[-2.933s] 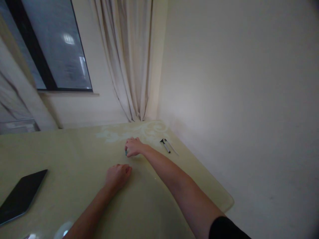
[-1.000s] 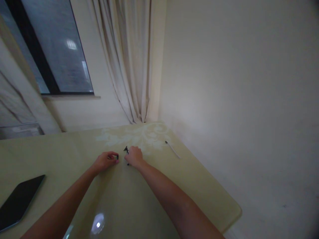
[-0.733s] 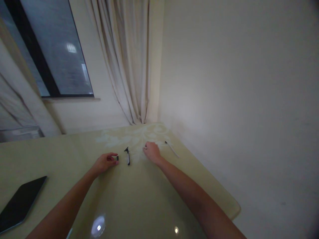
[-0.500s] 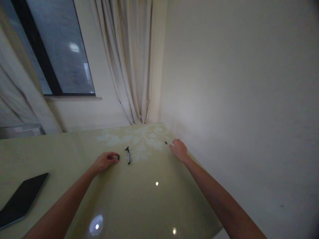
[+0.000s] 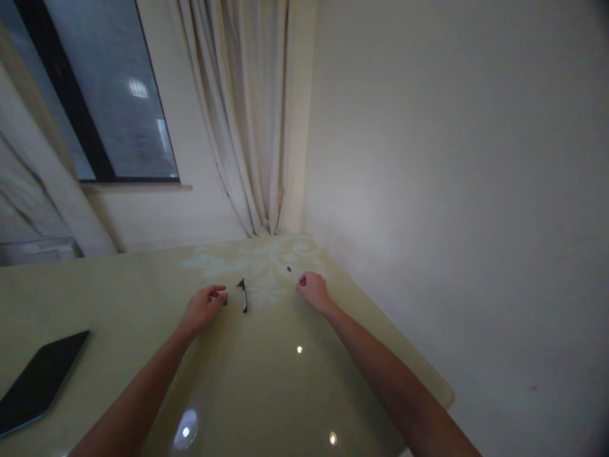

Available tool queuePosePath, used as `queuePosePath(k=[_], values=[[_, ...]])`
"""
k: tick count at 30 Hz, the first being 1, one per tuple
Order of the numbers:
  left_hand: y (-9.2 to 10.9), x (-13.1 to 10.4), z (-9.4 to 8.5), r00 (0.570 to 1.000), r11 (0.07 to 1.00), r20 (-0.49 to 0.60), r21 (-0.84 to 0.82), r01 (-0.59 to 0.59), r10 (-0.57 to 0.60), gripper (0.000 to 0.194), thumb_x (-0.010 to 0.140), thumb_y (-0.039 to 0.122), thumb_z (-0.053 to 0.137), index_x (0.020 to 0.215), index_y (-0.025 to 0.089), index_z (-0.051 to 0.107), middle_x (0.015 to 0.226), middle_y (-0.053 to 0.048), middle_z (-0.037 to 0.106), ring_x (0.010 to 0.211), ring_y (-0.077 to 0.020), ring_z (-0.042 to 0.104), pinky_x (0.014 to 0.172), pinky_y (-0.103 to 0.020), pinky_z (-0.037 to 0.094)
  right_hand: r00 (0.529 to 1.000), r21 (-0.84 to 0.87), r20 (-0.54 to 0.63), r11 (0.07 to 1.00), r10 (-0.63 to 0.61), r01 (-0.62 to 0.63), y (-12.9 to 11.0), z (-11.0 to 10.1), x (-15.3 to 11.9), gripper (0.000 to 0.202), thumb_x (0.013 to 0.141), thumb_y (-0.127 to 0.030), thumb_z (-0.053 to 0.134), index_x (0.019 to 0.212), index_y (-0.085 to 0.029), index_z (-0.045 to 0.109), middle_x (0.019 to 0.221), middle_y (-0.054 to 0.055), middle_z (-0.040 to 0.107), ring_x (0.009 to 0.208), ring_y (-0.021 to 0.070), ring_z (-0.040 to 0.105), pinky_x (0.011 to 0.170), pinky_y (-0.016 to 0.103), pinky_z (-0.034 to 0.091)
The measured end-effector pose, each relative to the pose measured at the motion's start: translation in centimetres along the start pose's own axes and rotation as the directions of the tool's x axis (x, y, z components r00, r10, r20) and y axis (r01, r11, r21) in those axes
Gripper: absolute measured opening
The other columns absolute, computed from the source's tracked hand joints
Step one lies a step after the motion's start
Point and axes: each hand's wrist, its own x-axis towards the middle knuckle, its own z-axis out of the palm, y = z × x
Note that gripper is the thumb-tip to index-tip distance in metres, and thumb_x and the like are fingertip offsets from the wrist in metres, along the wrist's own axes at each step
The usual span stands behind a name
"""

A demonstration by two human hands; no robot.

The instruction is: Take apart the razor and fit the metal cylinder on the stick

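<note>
On the pale green table [image 5: 266, 368], a razor-like item [image 5: 244, 298] with a dark head and a grey handle lies between my hands. My left hand [image 5: 204, 306] is left of it, fingers partly apart beside a small dark piece [image 5: 225, 299]; whether they touch it is unclear. My right hand [image 5: 313, 289] is to the right, its fingers pinched on something thin and pale that is too small to make out. A small dark tip [image 5: 288, 269] shows just beyond those fingers, up and to the left.
A dark flat device [image 5: 42, 381] lies on the table at the left. Beige curtains [image 5: 252, 127] and a window [image 5: 114, 95] are behind. A bare wall [image 5: 451, 190] runs along the table's right edge.
My right hand has moved left, and the small dark tip has shifted left with it. My left hand's fingers have loosened around the small dark piece. The view has shifted slightly.
</note>
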Motion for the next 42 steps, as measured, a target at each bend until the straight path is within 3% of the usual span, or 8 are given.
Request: queuePosePath(k=[6, 12, 20, 26, 30, 34, 37, 42], values=[[3.0, -4.5, 3.4, 0.992, 0.994, -0.088, 0.068, -0.085, 0.091, 0.035, 0.087, 0.049, 0.048, 0.078, 0.02, 0.066, 0.076, -0.006, 0.07, 0.071, -0.021, 0.061, 0.07, -0.031, 0.045, 0.992, 0.077, 0.042, 0.991, -0.117, 0.114, -8.3, 4.8, -0.6, 0.018, 0.09, -0.021, 0.067, 0.103, -0.016, 0.078, 0.104, 0.011, 0.08, 0.095, 0.0209, 0.072, 0.076, 0.026, 0.046], [3.2, -5.7, 3.3, 0.984, 0.991, -0.164, 0.123, -0.043, 0.063, 0.034, 0.086, 0.044, 0.04, 0.059, 0.024, 0.04, 0.055, 0.002, 0.045, 0.055, -0.0148, 0.045, 0.058, -0.029, 0.029, 0.993, 0.056, 0.048, 0.993, -0.107, 0.105, -10.6, 6.2, -1.3, 0.022, 0.092, -0.019, 0.062, 0.11, -0.015, 0.074, 0.111, 0.016, 0.078, 0.1, 0.026, 0.072, 0.08, 0.03, 0.048], [3.1, -6.0, 2.9, 0.983, 0.989, -0.18, 0.146, -0.013, 0.039, 0.037, 0.083, 0.044, 0.04, 0.054, 0.024, 0.03, 0.053, 0.004, 0.028, 0.05, -0.0127, 0.035, 0.056, -0.029, 0.022, 0.991, 0.046, 0.05, 0.991, -0.126, 0.124, -10.0, 6.0, -1.8, 0.023, 0.093, -0.026, 0.065, 0.11, -0.013, 0.074, 0.113, 0.019, 0.077, 0.102, 0.0293, 0.072, 0.081, 0.033, 0.049], [3.3, -6.9, 3.1, 0.988, 0.971, -0.091, 0.216, -0.099, 0.121, 0.04, 0.086, 0.045, 0.039, 0.054, 0.023, 0.031, 0.052, 0.003, 0.029, 0.05, -0.0123, 0.033, 0.058, -0.029, 0.023, 0.983, 0.177, -0.006, 0.967, -0.183, 0.181, -6.2, 4.9, -4.4, 0.037, 0.093, -0.049, 0.073, 0.105, -0.014, 0.073, 0.092, 0.011, 0.076, 0.085, 0.0233, 0.069, 0.076, 0.03, 0.046], [3.3, -7.5, 3.5, 0.986, 0.924, 0.042, 0.344, -0.164, 0.16, 0.039, 0.089, 0.041, 0.039, 0.055, 0.021, 0.039, 0.053, 0.002, 0.035, 0.051, -0.0129, 0.034, 0.06, -0.03, 0.021, 0.957, 0.295, -0.055, 0.911, -0.285, 0.288, -3.1, 4.2, -6.9, 0.014, 0.092, -0.03, 0.072, 0.089, -0.017, 0.068, 0.08, 0.003, 0.069, 0.072, 0.0145, 0.059, 0.069, 0.024, 0.038], [3.3, -7.6, 3.5, 0.982, 0.88, 0.13, 0.438, -0.182, 0.139, 0.033, 0.088, 0.031, 0.045, 0.057, 0.02, 0.049, 0.055, -0.001, 0.046, 0.054, -0.0141, 0.037, 0.061, -0.031, 0.021, 0.956, 0.218, -0.077, 0.931, -0.281, 0.292, -2.6, 4.1, -7.8, 0.02, 0.091, -0.024, 0.069, 0.073, -0.018, 0.06, 0.067, -0.002, 0.058, 0.062, 0.0119, 0.043, 0.062, 0.026, 0.025], [3.3, -7.5, 3.4, 0.987, 0.875, 0.127, 0.463, -0.145, 0.096, 0.036, 0.089, 0.031, 0.045, 0.055, 0.02, 0.048, 0.053, -0.001, 0.045, 0.053, -0.0139, 0.036, 0.06, -0.03, 0.022, 0.951, 0.136, -0.014, 0.941, -0.31, 0.309, -3.1, 4.2, -7.6, 0.029, 0.092, -0.024, 0.064, 0.065, -0.019, 0.056, 0.06, -0.003, 0.05, 0.058, 0.0124, 0.034, 0.06, 0.029, 0.018], [3.7, -7.5, 3.0, 0.996, 0.896, 0.068, 0.436, -0.083, 0.059, 0.038, 0.088, 0.032, 0.045, 0.052, 0.021, 0.042, 0.051, 0.0, 0.044, 0.052, -0.014, 0.037, 0.059, -0.028, 0.023, 0.92, 0.081, 0.072, 0.922, -0.385, 0.38, -3.2, 4.5, -7.5, 0.027, 0.088, -0.019, 0.062, 0.061, -0.02, 0.059, 0.059, -0.002, 0.054, 0.057, 0.0131, 0.037, 0.061, 0.03, 0.018]])
